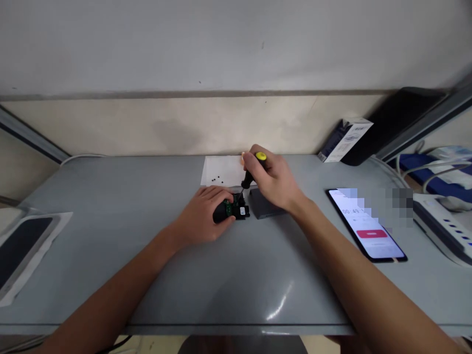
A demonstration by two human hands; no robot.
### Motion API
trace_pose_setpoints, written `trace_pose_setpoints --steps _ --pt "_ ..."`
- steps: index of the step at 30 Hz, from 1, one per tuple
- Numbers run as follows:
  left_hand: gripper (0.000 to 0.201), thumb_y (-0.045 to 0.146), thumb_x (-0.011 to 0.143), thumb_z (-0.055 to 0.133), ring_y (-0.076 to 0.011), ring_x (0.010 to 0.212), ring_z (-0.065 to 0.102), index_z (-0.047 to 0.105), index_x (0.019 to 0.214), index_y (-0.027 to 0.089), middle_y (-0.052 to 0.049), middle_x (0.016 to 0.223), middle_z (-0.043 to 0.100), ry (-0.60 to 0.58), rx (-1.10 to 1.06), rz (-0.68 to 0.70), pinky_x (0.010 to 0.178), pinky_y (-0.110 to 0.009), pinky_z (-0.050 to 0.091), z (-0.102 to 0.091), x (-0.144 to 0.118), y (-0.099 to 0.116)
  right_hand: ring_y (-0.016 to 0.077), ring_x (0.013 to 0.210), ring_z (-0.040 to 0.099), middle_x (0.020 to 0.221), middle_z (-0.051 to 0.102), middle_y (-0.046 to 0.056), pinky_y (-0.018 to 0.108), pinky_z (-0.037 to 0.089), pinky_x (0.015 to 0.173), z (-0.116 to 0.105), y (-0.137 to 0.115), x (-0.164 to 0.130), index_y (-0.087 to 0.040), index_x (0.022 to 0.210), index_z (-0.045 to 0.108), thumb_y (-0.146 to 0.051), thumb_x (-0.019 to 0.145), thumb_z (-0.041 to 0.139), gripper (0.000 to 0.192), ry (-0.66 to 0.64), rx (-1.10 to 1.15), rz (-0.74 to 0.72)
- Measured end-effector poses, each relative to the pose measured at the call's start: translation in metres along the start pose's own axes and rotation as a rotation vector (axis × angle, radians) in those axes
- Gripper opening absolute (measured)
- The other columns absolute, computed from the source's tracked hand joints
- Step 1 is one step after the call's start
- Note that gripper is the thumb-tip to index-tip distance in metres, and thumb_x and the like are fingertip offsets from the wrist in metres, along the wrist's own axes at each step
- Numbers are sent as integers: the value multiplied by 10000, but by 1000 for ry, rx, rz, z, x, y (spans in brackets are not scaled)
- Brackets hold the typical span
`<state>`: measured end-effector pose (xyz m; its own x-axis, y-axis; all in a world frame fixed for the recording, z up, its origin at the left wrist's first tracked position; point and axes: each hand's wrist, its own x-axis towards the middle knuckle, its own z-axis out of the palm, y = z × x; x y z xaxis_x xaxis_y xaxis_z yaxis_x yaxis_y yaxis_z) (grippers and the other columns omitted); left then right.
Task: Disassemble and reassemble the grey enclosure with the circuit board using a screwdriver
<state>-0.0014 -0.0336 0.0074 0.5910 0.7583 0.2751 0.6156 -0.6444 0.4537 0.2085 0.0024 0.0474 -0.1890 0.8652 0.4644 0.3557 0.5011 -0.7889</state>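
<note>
My right hand is closed around the dark handle of a screwdriver with a yellow end cap. Its shaft slants down to a small black device with a green circuit board. My left hand grips this device from the left, thumb at the near side and fingers over the far side. A small white label shows on the device's right part. Just right of it lies a flat dark grey box, partly beneath my right hand. Behind, several tiny dark screws rest on a white sheet of paper.
A lit phone lies at the right, beside a white power strip. A small carton leans by a black object at the back right. At the left edge is a dark flat panel on white. The wall borders the table.
</note>
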Motion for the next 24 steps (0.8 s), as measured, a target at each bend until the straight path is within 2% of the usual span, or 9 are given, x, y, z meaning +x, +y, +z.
trace_pose_setpoints --steps 8,10,13,16,18,20,22,24 --pt "172 293 927 622 -303 1236 663 605 1093 248 -93 1328 716 -5 19 16 1073 -517 499 0 0 -2 136 680 456 701 493 -30 315 381 663 -5 -1 -8 -237 744 478 -434 1041 500 357 -10 62 24" --pt "180 298 934 618 -302 1241 663 611 1106 244 -96 1342 713 -6 36 21 1080 -517 495 0 0 -2 138 735 511 753 546 -18 315 425 716 -2 -1 -7 -232 753 521 -431 1034 526 345 2 171 19" --pt "179 295 937 617 -298 1248 664 622 1108 240 -94 1346 716 -1 52 19 1089 -514 488 -1 0 -3 141 757 587 807 610 -6 322 486 745 7 2 -6 -237 828 572 -519 1018 559 340 -5 453 61" --pt "175 302 932 625 -293 1238 671 636 1098 243 -88 1336 722 -3 43 5 1077 -502 498 -1 0 -3 131 619 530 675 496 -53 306 479 640 16 6 -7 -262 890 545 -685 962 574 430 -3 660 132" --pt "177 309 932 629 -288 1242 672 651 1096 249 -84 1341 720 -6 33 2 1086 -496 498 0 0 -3 131 587 483 653 424 -65 300 461 600 18 7 -8 -273 911 536 -770 924 552 498 13 709 156" --pt "179 313 931 632 -289 1254 670 665 1096 252 -83 1350 719 -2 26 3 1099 -501 496 0 -1 -4 140 603 480 672 420 -55 311 481 623 18 6 -9 -274 956 546 -810 937 462 543 12 729 183" --pt "182 312 928 639 -294 1253 672 676 1097 253 -86 1349 721 7 24 6 1100 -512 501 0 -1 -4 152 644 513 702 454 -38 330 518 686 17 4 -10 -270 1012 563 -783 975 383 545 -3 742 210" --pt "183 306 926 646 -297 1247 675 683 1098 255 -88 1345 724 13 29 5 1097 -515 509 -1 -1 -4 162 722 570 764 528 -11 341 539 748 16 2 -11 -267 998 570 -727 987 428 482 -5 752 201"
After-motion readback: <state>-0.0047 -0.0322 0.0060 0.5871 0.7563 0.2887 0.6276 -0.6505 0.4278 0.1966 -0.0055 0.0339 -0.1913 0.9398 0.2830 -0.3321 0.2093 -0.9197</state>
